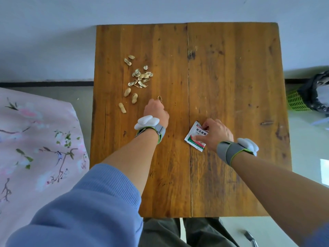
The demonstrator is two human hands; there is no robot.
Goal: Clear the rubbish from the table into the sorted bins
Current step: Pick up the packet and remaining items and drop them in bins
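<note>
Head view. Left grip [155, 113] at frame centre, fingers curled under, tips against a lone shell [160, 99]; held or merely touched, cannot tell. More peanut shells [138, 77] scattered to its upper left, well in from the left edge of the desk [231, 68]. Right grip [216, 134] just right of centre, pinching a sachet [195, 138] between thumb and fingers beside the board seam. Plain wood across the right half. Green bin [295, 102] beyond the right edge, floral bedcover [35, 139] beyond the left.
</note>
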